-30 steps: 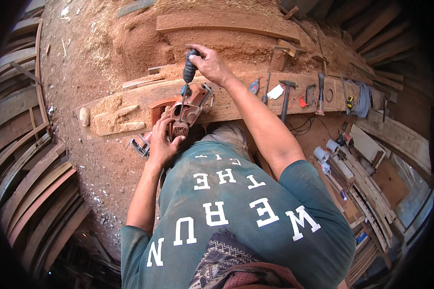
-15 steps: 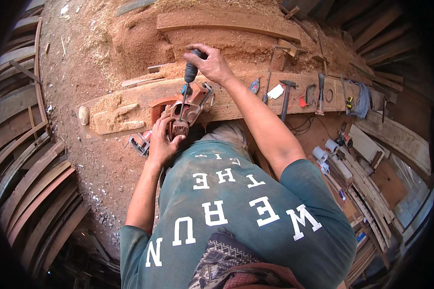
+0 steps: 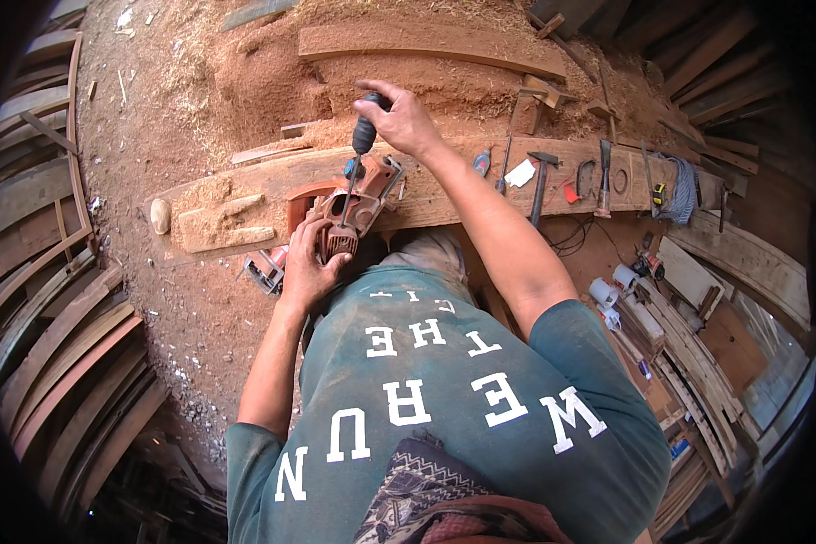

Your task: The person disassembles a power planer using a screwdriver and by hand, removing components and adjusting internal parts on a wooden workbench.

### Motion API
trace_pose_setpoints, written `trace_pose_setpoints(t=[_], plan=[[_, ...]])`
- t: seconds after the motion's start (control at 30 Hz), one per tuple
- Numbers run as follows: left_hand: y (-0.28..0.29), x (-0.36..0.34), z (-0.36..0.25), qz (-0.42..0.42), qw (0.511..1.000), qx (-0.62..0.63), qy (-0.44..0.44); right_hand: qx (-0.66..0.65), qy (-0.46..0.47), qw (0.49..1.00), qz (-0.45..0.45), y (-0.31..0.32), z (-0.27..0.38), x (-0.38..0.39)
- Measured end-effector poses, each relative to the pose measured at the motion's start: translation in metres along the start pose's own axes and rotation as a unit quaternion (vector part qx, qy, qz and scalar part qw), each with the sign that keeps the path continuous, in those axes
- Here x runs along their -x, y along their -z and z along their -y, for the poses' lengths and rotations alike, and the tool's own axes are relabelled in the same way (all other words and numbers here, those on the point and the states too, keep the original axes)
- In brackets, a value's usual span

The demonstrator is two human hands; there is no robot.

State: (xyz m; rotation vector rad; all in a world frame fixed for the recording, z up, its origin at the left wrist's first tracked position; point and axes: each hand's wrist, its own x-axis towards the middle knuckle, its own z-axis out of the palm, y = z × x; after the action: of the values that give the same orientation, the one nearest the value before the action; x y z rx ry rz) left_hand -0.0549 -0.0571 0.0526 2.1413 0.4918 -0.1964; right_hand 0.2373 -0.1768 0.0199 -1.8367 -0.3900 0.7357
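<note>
A red electric planer [image 3: 368,198] lies on the plank bench, its vented motor end toward me. My left hand [image 3: 308,267] is closed around that near end, with the thumb along its side. My right hand [image 3: 406,123] grips the black handle of a screwdriver [image 3: 364,136] from above. The shaft stands nearly upright and its tip reaches down into the planer's body; the exact spot it meets is too small to make out. Beside my left hand, a second red and grey power tool [image 3: 267,270] shows below the bench edge.
Along the bench [image 3: 435,201] to the right lie a hammer [image 3: 540,186], a chisel-like tool [image 3: 605,177], a tape measure [image 3: 658,192] and coiled blue-grey rope [image 3: 684,192]. Sawdust and a long board [image 3: 431,45] lie beyond. Stacked timber [image 3: 41,263] stands at the left.
The view has shifted very slightly. Both hands keep their holds, and the screwdriver stays in the planer with little visible movement.
</note>
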Motion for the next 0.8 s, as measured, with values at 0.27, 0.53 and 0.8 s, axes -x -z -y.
trace_pose_setpoints(t=[0.27,0.53,0.8], plan=[[0.001,0.000,-0.002,-0.003,1.000,0.000,-0.007,-0.132,0.007,0.991,0.028,0.004,-0.012,0.001],[0.001,-0.001,-0.001,-0.008,1.000,-0.002,-0.013,-0.177,0.000,0.983,0.043,0.009,-0.012,0.002],[0.001,-0.001,-0.001,-0.005,1.000,0.009,-0.003,-0.062,0.021,0.998,-0.004,0.003,-0.005,0.006]])
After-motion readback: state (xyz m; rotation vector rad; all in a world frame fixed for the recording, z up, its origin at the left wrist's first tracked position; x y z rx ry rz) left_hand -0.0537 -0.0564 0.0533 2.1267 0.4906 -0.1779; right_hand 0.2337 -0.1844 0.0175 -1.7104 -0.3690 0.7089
